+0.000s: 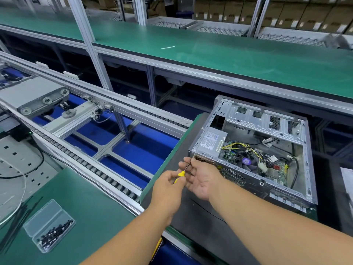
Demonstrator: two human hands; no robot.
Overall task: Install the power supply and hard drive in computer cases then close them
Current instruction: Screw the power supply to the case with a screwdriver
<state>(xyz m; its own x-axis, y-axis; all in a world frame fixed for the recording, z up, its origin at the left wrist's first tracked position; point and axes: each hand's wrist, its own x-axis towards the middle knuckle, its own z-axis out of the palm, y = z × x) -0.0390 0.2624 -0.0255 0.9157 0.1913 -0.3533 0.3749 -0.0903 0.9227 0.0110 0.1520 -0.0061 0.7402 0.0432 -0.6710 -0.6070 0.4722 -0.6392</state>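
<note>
green matting covered the bench (95, 217) where i worked, with a roller conveyor (107, 169) running past. on a dark mat sat the open computer case (303, 169), side panel off, the power supply (211, 141) already seated in its near rear corner. my left hand (168, 186) pinched the yellow handle of a screwdriver (181, 174), its tip at the case's rear corner. my right hand (202, 178) curled its fingers round the shaft to steady it. i judged the tip could slip off the screw head if the shaft tilted, dropping the screw or scarring the metal. a clear box of screws (51, 232) lay well apart on my left.
</note>
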